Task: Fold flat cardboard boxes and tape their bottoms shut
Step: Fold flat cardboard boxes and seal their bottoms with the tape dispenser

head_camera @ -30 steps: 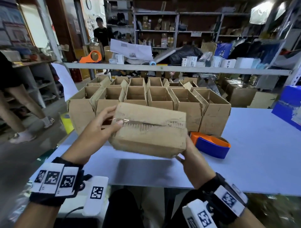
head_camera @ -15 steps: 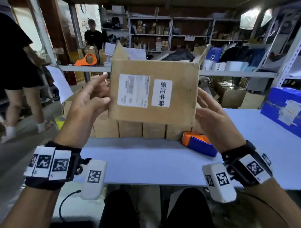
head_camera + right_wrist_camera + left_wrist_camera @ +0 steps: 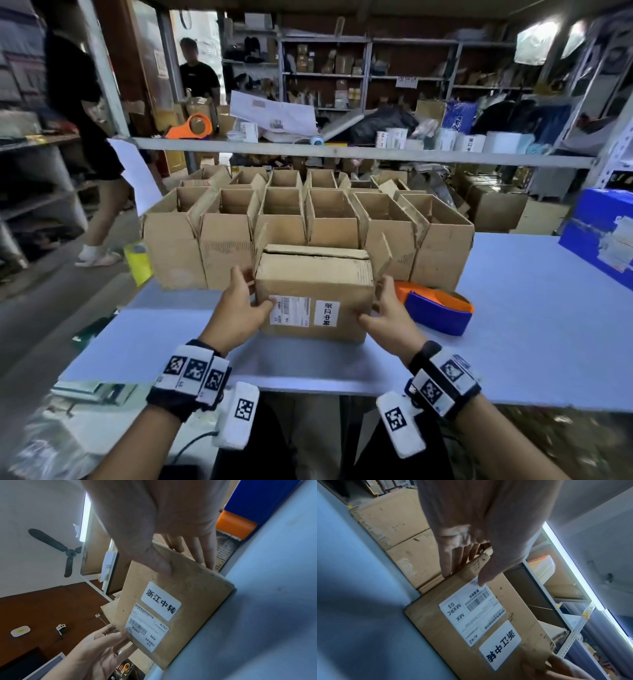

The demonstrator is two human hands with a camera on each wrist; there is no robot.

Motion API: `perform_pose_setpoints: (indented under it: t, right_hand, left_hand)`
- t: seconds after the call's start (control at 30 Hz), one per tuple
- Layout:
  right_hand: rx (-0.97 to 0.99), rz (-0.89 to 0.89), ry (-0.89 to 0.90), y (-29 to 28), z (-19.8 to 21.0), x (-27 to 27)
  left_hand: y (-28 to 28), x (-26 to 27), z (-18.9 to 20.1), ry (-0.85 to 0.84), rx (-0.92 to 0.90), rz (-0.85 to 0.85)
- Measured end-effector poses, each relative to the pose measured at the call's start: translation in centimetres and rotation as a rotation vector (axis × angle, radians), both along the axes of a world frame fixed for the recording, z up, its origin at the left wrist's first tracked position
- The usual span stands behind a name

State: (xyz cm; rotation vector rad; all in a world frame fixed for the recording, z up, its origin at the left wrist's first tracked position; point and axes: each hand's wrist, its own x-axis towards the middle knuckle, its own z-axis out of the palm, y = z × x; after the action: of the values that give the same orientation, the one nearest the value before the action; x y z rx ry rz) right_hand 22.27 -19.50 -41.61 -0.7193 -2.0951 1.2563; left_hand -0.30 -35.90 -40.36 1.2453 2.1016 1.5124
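Observation:
A brown cardboard box (image 3: 313,274) with two white labels on its near face stands on the blue table (image 3: 513,308), just before a row of open boxes (image 3: 329,219). My left hand (image 3: 239,301) lies against its left side with straight fingers, the thumb on the barcode label. My right hand (image 3: 387,311) lies against the right side, thumb on the near face. The left wrist view shows the box (image 3: 496,622) and my left hand (image 3: 471,534) at its edge. The right wrist view shows the box (image 3: 180,601) under my right hand (image 3: 163,520).
An orange and blue tape dispenser (image 3: 435,310) lies right of the box, close to my right hand. A blue carton (image 3: 603,240) sits at the table's far right. A metal shelf bar (image 3: 342,152) crosses above the row. A person (image 3: 89,137) walks at the left.
The box was turned over and held up in the air with both hands flat on its sides. It has since come down onto the table in front of the row.

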Motion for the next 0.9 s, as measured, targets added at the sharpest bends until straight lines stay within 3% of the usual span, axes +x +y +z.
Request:
perform_pose_setpoints:
  t: [0.23,0.37,0.43,0.5,0.6,0.67,0.73,0.9]
  right_hand:
    - [-0.042,-0.054,-0.096,1.1,1.3,-1.5]
    - [-0.037,-0.113,-0.059,0.3,1.8,-1.4]
    - [0.194,-0.299,0.033,-0.3,2.4,-1.2]
    - [0.6,-0.413,0.062,-0.7,3.9,-1.2]
    - [0.996,-0.265,-0.212,-0.5,6.6,-2.3]
    - [1.073,-0.148,-0.51,0.0,7.7,-3.5]
    - [1.093,-0.103,-0.714,0.7,8.2,-4.4]
    - [1.024,-0.1,-0.757,2.2,8.9,-5.2]
  left_hand:
    - [2.3,-0.5,0.0,0.027,-0.056,0.065]
    - [2.0,0.0,0.6,0.088,0.084,0.086]
    - [1.4,0.4,1.8,0.426,0.173,0.199]
    - [1.4,1.0,3.7,0.859,0.195,0.24]
    - [2.5,1.4,6.4,1.17,-0.091,0.097]
    - [3.5,1.4,7.4,1.22,-0.347,0.007]
    - [4.2,1.3,7.9,1.215,-0.491,-0.045]
    - [4.6,0.6,8.2,1.16,-0.601,-0.047]
